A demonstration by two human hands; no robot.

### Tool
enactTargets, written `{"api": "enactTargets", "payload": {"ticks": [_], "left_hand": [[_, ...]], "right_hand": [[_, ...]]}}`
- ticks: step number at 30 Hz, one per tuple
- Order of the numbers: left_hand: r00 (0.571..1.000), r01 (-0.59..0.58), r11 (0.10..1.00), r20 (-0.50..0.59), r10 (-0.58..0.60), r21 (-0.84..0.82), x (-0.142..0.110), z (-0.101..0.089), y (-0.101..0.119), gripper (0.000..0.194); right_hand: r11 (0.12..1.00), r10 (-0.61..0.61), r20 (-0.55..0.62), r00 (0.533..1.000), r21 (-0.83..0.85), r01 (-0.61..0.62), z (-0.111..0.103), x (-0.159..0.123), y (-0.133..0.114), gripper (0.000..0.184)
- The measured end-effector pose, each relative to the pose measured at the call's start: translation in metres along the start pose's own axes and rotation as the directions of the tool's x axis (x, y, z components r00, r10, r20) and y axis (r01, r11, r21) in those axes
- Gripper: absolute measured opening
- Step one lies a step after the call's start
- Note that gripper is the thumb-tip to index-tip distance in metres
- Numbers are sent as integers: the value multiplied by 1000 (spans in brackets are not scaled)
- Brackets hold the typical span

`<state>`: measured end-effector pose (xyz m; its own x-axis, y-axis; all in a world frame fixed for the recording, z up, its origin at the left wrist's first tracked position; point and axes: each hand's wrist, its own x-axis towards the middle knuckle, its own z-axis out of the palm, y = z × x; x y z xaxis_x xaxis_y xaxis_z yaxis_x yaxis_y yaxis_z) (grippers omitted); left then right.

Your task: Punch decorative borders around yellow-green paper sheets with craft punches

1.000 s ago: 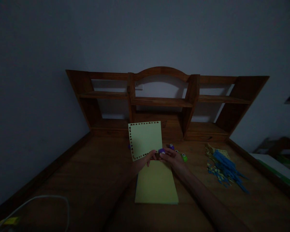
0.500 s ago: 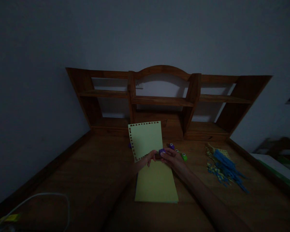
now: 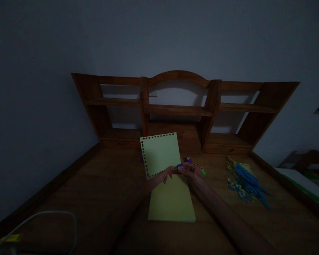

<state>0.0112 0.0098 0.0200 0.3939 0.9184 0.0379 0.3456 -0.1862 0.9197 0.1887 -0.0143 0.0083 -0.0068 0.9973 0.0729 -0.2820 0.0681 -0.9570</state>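
Observation:
My left hand [image 3: 165,174] pinches the lower right corner of a light green sheet [image 3: 160,153] and holds it upright; small punched holes line its top and left edges. My right hand [image 3: 190,172] is closed on a small purple paper punch [image 3: 179,166] set at the sheet's bottom right corner. Under both hands a stack of light green paper [image 3: 171,200] lies flat on the wooden desk [image 3: 101,191]. The scene is dim.
More small punches, purple [image 3: 188,159] and green [image 3: 202,171], sit just right of my hands. A heap of blue and yellow paper strips [image 3: 245,182] lies at the right. A wooden shelf unit [image 3: 178,109] stands at the back. A white cable [image 3: 46,221] curves at the near left.
The held sheet has tilted slightly and my hands with the punch have shifted a little to the right along its bottom edge.

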Motion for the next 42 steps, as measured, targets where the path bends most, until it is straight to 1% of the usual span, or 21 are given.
{"api": "enactTargets", "payload": {"ticks": [2, 5, 7, 9, 13, 15, 19, 22, 25, 30, 34, 38, 40, 42], "left_hand": [[999, -51, 998, -14, 51, 26, -5, -2, 1, 53], [994, -89, 995, -64, 91, 43, -9, -3, 1, 52], [994, -82, 996, -67, 85, 42, -9, -2, 0, 53], [996, -67, 997, -60, 69, 37, -7, -1, 1, 55], [994, 18, 1000, -108, -17, 7, -2, 0, 2, 59], [990, 35, 999, -139, -36, -10, 1, 0, 0, 61], [987, -22, 998, -163, 11, -63, 5, -2, -8, 56], [984, -55, 996, -173, 43, -65, 6, -3, -12, 54], [986, -59, 995, -159, 46, -78, 7, -4, -13, 55], [986, -104, 991, -139, 93, -79, 5, -6, -12, 53], [990, -48, 996, -137, 38, -76, 3, -7, -8, 55], [985, -52, 995, -167, 37, -86, 3, -6, -4, 56], [982, -14, 997, -191, 1, -70, 2, -5, 0, 57], [982, 29, 999, -183, -37, -42, 0, -5, 3, 57]], "right_hand": [[1000, 6, -13, 1000, -3, -6, -1, 0, -1, 21], [1000, 7, 32, 999, -9, -7, -1, 0, 0, 22], [1000, -4, 50, 999, -18, 5, 0, 0, 2, 23], [999, -10, 39, 999, -32, 11, 1, 1, 4, 26], [996, 60, 96, 994, -79, -52, 3, 2, 6, 36], [991, 86, 123, 989, -115, -72, 4, 1, 5, 37], [987, 82, 155, 984, -147, -59, 6, -1, 3, 36], [988, 70, 139, 988, -149, -49, 7, -1, 1, 36], [989, 59, 131, 990, -146, -40, 8, -1, 0, 36], [996, 57, 118, 991, -74, -49, 6, 0, 2, 29], [996, 79, 106, 991, 36, -84, 2, 5, 8, 24], [990, 81, 75, 994, 113, -89, -1, 8, 10, 24], [985, 87, 54, 995, 145, -94, -2, 8, 8, 24], [978, 107, 28, 994, 179, -110, -2, 8, 7, 24]]}}
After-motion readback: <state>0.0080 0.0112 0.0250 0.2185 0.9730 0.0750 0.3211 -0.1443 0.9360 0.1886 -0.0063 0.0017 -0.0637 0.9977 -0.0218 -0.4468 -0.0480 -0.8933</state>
